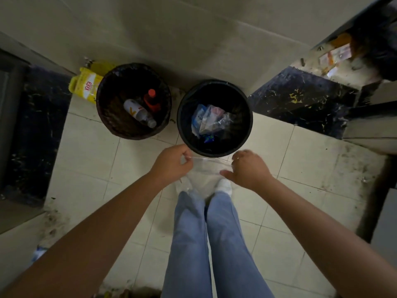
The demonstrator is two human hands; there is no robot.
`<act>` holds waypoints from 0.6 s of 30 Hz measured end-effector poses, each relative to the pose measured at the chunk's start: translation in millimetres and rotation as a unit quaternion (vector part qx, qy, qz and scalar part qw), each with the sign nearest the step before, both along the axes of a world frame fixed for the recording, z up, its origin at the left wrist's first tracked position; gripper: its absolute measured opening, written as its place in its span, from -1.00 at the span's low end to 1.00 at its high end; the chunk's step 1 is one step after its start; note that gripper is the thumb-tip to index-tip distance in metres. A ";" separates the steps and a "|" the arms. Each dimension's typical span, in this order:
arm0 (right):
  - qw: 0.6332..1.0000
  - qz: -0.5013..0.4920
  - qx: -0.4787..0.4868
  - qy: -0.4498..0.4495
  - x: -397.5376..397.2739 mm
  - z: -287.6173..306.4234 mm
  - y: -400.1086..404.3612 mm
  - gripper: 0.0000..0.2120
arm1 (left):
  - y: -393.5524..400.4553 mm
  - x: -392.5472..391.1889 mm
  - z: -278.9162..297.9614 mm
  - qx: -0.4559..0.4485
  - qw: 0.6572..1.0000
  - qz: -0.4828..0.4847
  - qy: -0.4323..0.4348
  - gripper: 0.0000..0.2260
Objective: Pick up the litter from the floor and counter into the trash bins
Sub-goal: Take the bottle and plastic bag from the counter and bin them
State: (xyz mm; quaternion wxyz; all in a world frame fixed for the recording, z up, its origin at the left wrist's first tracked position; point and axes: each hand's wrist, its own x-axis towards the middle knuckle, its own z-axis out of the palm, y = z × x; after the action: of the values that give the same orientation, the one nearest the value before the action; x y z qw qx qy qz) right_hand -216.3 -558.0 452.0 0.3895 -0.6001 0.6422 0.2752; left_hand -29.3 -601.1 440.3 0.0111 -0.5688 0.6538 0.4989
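Observation:
A clear plastic bag [204,172] hangs stretched between my two hands, just in front of the black bin [247,125]. My left hand [171,162] pinches the bag's left top edge. On the right edge, my right hand [249,166] grips it too. The black bin holds crumpled plastic wrappers [208,121]. To its left stands a brown woven bin [109,123] with a white bottle [139,112] and a red-capped bottle [152,100] inside.
A yellow sack [86,84] leans against the wall behind the brown bin. Dark marble thresholds lie at the left [36,130] and right [305,102]. Litter sits on the ledge at the upper right [335,54]. A blue scrap [38,253] lies on the floor at lower left.

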 end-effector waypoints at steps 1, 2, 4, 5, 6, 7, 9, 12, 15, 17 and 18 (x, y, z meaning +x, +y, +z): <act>0.998 -0.056 0.010 -0.018 2.0 -2.4 -3.5 -0.51 | 1.4 1.2 -0.6 -0.016 1.000 0.004 0.006 -0.90; 0.990 -0.138 0.020 -0.032 2.9 -6.0 -7.0 -0.52 | 3.9 1.0 -0.7 -0.035 0.999 0.002 0.009 -0.80; 0.931 -0.356 0.038 -0.073 3.8 -13.9 -13.2 -0.57 | 10.4 -2.4 -4.8 -0.061 0.998 -0.010 0.014 -0.66; 0.866 -0.485 0.048 -0.109 4.7 -18.8 -15.7 -0.62 | 13.3 -7.5 -5.9 -0.046 0.999 -0.002 0.011 -0.67; 0.783 -0.602 0.054 -0.145 5.9 -23.7 -18.2 -0.66 | 15.6 -12.7 -8.3 -0.020 0.999 0.023 0.015 -0.73; 0.700 -0.689 0.055 -0.179 7.3 -25.6 -20.7 -0.68 | 17.4 -17.2 -13.8 -0.003 0.998 0.055 0.030 -0.83; 0.592 -0.767 0.040 -0.244 4.6 -30.7 -23.6 -0.75 | 17.2 -24.2 -29.4 0.028 0.993 0.108 0.033 -0.93; 0.539 -0.773 0.011 -0.335 -4.1 -45.9 -23.0 -0.44 | 8.0 -36.1 -58.5 0.052 0.988 0.138 0.034 -0.87; 0.570 -0.748 0.002 -0.341 -10.4 -69.9 -29.9 -0.51 | -3.7 -53.6 -100.3 0.106 0.979 0.166 0.048 -0.79; 0.672 -0.681 -0.009 -0.292 -14.8 -95.8 -36.4 -0.61 | -12.7 -64.0 -130.5 0.142 0.979 0.141 0.046 -0.74; 0.741 -0.621 -0.020 -0.254 -17.1 -111.5 -40.5 -0.62 | -17.1 -67.1 -146.2 0.153 0.980 0.118 0.041 -0.70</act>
State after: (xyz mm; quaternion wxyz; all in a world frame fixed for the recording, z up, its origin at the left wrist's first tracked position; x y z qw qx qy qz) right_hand -233.4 -598.5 340.5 0.6107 -0.1240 0.7552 -0.2035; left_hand -96.4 -618.2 294.0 0.0122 -0.6124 0.4980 0.6138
